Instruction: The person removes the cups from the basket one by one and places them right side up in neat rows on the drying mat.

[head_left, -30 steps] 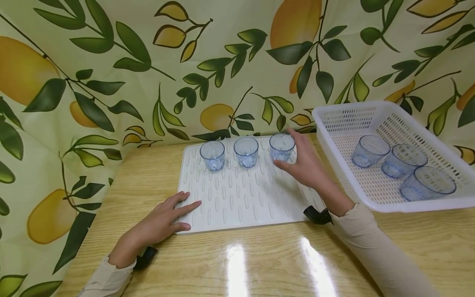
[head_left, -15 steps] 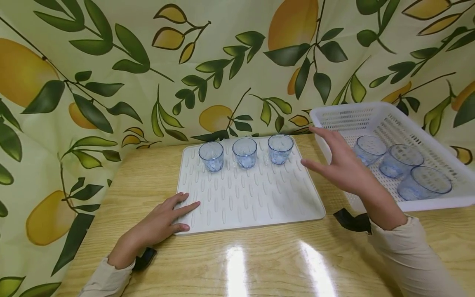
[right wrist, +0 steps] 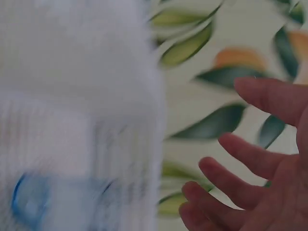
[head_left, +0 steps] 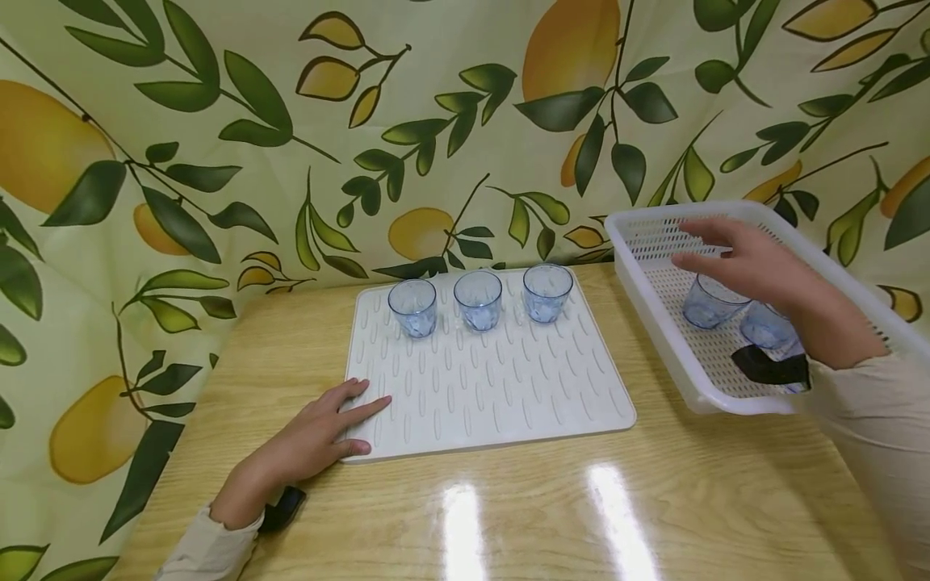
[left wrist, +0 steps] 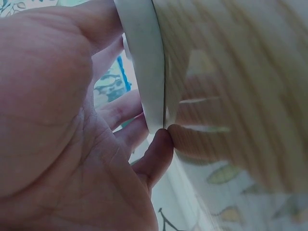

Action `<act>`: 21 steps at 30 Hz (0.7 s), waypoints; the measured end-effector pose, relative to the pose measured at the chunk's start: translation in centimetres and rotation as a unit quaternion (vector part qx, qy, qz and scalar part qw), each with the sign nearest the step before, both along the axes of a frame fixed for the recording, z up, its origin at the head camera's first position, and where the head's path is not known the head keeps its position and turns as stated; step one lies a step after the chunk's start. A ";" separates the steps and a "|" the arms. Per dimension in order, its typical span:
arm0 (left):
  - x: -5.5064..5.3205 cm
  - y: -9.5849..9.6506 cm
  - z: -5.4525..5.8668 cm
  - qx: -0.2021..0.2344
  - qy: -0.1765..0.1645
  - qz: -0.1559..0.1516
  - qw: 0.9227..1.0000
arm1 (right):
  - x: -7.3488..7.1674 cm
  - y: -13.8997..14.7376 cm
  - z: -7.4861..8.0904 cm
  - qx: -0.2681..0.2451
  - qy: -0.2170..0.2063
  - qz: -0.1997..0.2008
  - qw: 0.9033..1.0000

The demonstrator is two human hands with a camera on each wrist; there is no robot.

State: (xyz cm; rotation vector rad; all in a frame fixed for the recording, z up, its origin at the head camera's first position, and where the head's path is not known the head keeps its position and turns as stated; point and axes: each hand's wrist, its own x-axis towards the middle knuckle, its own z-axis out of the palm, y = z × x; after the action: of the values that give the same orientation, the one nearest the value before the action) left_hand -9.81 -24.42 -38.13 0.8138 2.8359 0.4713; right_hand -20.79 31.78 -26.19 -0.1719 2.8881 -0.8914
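Observation:
My left hand (head_left: 316, 432) rests on the left edge of a white ridged drying mat (head_left: 465, 387), fingers spread. In the left wrist view the fingertips lie along the mat's edge (left wrist: 144, 67). Above the white plastic basket (head_left: 654, 339) hovers my right hand (head_left: 756, 262), fingers extended and holding nothing. Just below it are a blue glass (head_left: 708, 307) and a second glass (head_left: 766, 327), partly hidden by the hand and wrist. Three more blue glasses stand upright in a row along the mat's back: left (head_left: 414, 311), middle (head_left: 479, 303), right (head_left: 546, 294).
The basket stands right of the mat on a wooden table (head_left: 538, 500). Its far right part is covered by the right forearm. A curtain printed with fruit and leaves (head_left: 450, 97) hangs behind the table and along its left side.
My right hand has let go of the right glass on the mat and moved right, over the basket. The left hand stays on the mat's edge.

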 end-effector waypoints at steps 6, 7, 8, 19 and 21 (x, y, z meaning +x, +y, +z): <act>-0.1 0.2 -0.4 -0.004 -0.016 0.015 1.000 | -2.1 3.6 -2.4 0.080 -0.042 0.019 0.996; -0.1 0.2 -0.3 -0.004 -0.020 0.018 1.000 | -2.4 3.9 -2.7 0.086 -0.044 0.023 0.995; -0.2 0.2 -0.3 -0.005 -0.023 0.020 1.000 | -2.6 4.2 -2.9 0.093 -0.046 0.027 0.994; -0.1 0.0 -0.1 0.001 -0.018 0.008 1.000 | -3.3 5.5 -3.7 0.149 -0.094 0.038 0.984; 0.0 0.0 0.0 0.000 -0.016 0.005 1.000 | -3.1 5.5 -3.7 0.147 -0.104 0.038 0.983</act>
State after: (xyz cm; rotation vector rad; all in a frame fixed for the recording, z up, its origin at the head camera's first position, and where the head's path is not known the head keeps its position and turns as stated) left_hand -9.81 -24.40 -38.11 0.7860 2.8127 0.4823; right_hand -23.92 37.28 -29.88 -0.1503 2.7520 -0.4331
